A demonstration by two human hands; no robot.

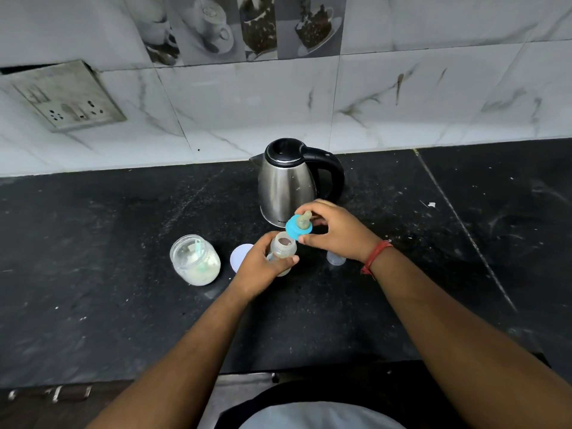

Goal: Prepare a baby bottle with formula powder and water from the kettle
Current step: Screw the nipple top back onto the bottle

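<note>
At centre frame my left hand (263, 267) grips the open baby bottle (282, 253) on the tabletop (93, 274); my right hand (335, 232) pinches the blue teat ring (297, 228) tilted just above its mouth. Misaligned, the ring could cross-thread and leak, or tip the bottle.

Kettle (289, 184) blocks behind; jar (195, 264) crowds left; the counter (433, 258) right lies open.

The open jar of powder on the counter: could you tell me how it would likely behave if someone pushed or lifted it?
The jar looks squat and wide, so a push would probably slide it, not tip it. It seems only partly filled, so it is likely light. With its mouth open and a scoop inside, tilting could spill powder.
</note>
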